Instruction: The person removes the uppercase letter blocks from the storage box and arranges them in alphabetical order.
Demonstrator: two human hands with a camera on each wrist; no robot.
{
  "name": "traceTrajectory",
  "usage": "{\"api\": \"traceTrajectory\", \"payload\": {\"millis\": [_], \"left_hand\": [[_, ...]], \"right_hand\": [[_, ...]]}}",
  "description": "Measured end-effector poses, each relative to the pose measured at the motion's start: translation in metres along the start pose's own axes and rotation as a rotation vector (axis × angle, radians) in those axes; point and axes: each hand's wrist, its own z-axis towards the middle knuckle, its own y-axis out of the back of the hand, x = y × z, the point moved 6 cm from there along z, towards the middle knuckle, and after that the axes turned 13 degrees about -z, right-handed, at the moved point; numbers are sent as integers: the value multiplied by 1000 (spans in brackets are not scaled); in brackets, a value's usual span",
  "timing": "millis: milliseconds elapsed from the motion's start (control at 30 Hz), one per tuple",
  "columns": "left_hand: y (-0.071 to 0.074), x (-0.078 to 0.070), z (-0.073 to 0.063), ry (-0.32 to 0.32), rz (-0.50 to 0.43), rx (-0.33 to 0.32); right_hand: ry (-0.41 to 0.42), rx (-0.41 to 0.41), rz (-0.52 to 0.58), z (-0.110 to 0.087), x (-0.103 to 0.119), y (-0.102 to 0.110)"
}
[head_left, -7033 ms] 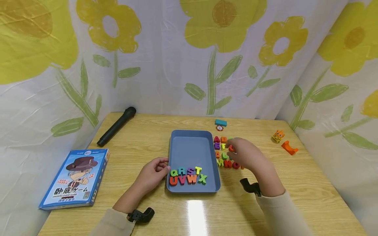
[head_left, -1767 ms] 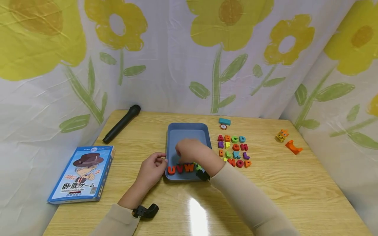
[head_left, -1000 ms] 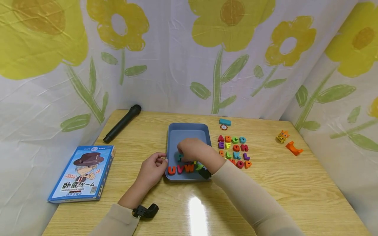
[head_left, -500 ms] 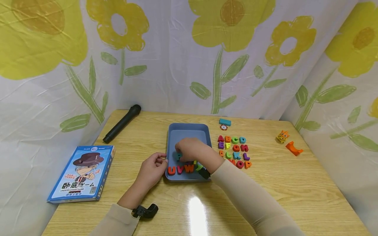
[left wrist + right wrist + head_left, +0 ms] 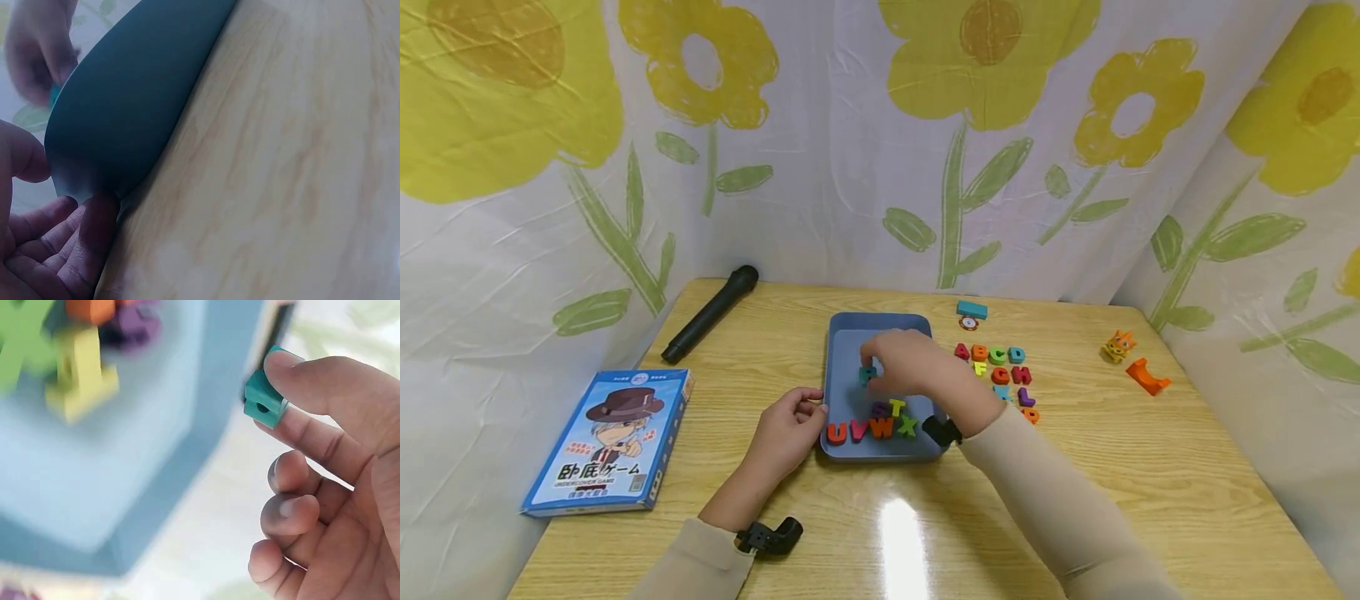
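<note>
A blue-grey tray (image 5: 842,342) stands on the table with several letter blocks near its front end, including an orange-red U (image 5: 837,433), an orange W (image 5: 881,427) and a yellow T (image 5: 897,407). My right hand (image 5: 906,364) is above the tray and pinches a teal letter R (image 5: 265,400) between thumb and index finger; the other fingers are loosely bent. At the tray's left wall, my left hand (image 5: 786,427) holds the edge, thumb near the rim and curled fingers against the side. Right of the tray lie rows of letter blocks (image 5: 1000,375), partly hidden by my right arm.
Left on the table are a blue game box (image 5: 606,442) and a black microphone (image 5: 711,315). Behind the letter rows lie a teal block (image 5: 972,309) and a round chip (image 5: 968,323). A small orange figure (image 5: 1118,345) and an orange curved piece (image 5: 1147,377) sit far right.
My right hand went from the letter rows into the tray, took hold of the teal R and raised it back and rightward. The green Q is no longer visible in the tray. My left hand stays put.
</note>
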Motion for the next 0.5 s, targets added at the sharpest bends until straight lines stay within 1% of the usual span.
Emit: {"api": "traceTrajectory", "payload": {"millis": [133, 267, 333, 433, 500], "left_hand": [[-1, 0, 0, 2, 8, 10], [-1, 0, 0, 14, 20, 7], [-1, 0, 1, 16, 25, 4], [-1, 2, 1, 17, 28, 2], [-2, 2, 1, 21, 29, 5]], "right_hand": [[-48, -68, 26, -37, -34, 14], [-119, -120, 58, -78, -68, 13], [-159, -115, 78, -96, -82, 7], [-218, -80, 106, -119, -99, -11], [-245, -51, 134, -131, -107, -26]]}}
